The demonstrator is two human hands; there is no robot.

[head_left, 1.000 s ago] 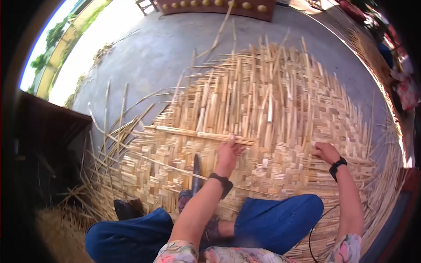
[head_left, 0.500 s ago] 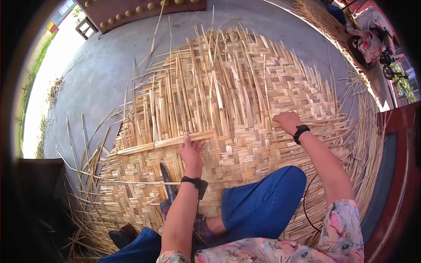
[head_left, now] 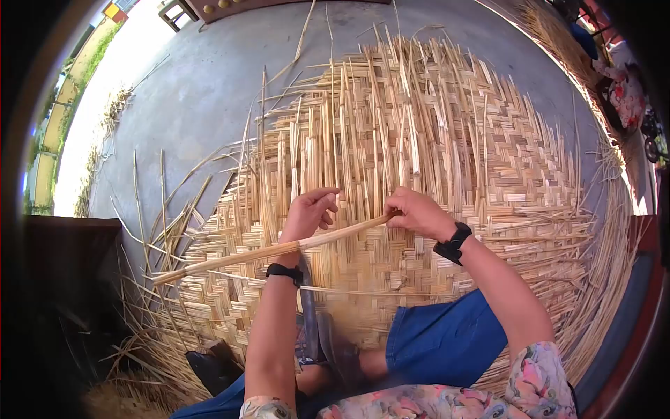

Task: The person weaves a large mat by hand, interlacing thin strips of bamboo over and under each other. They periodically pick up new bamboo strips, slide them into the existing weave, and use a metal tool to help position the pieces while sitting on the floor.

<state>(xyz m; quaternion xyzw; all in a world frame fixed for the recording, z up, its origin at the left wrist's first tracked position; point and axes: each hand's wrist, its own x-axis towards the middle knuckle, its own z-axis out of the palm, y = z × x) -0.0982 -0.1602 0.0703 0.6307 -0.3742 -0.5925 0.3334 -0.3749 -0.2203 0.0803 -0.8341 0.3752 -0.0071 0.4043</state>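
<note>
A flattened reed strip [head_left: 342,233] slants across the front of a woven reed mat [head_left: 377,258]. My right hand [head_left: 419,214] is closed on the strip's right end, pinching it between thumb and fingers. The strip passes over my left wrist, and its far end points to the lower left. My left hand [head_left: 311,212] hovers just above the strip with loosely curled fingers apart and nothing visible in them. Beyond both hands, upright reed strips [head_left: 380,146] stick up from the weave. A dark blade [head_left: 308,293] lies beside my left forearm, partly hidden.
Loose reeds [head_left: 167,230] splay out at the mat's left edge, and more lie along its right edge [head_left: 621,272]. My bent leg in blue trousers [head_left: 447,335] rests on the near part of the mat. Grey floor [head_left: 188,105] surrounds it.
The strip has been lifted off the weave, and its right end is now in my right hand. That hand moved left, while my left hand let go of the strip. The view shifted.
</note>
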